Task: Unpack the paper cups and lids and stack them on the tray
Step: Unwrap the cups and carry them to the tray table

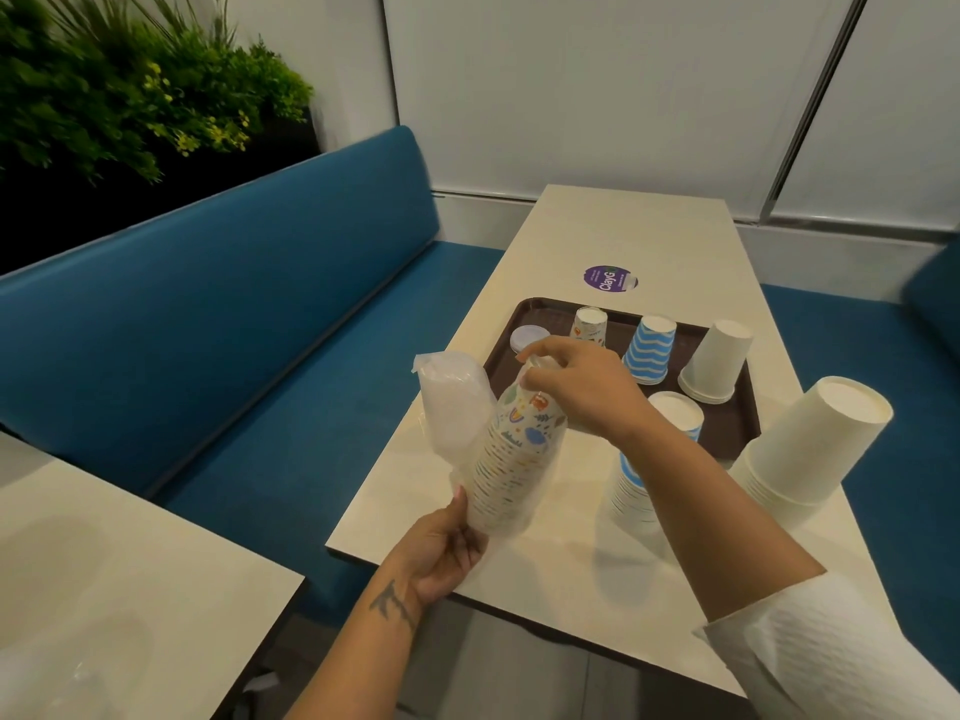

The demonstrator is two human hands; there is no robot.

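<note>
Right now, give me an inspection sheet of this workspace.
Surface: cream rectangular table, purple round sticker.
Job's things: brown plastic tray holding inverted patterned cup, blue striped cups, plain white cups, white lid; sleeve of patterned paper cups in clear wrap.
Clutter: off-tray tall white cup stack, blue striped stack, bag of lids.
Hands: left hand grips the sleeve's base; right hand pinches its top.
Cables: nothing seen.
Surroundings: blue upholstered bench, green plants.

A blue padded bench (218,283) runs along the cream table (618,236), green plants (130,96) behind it, pale wall panels (597,85) beyond.
</note>
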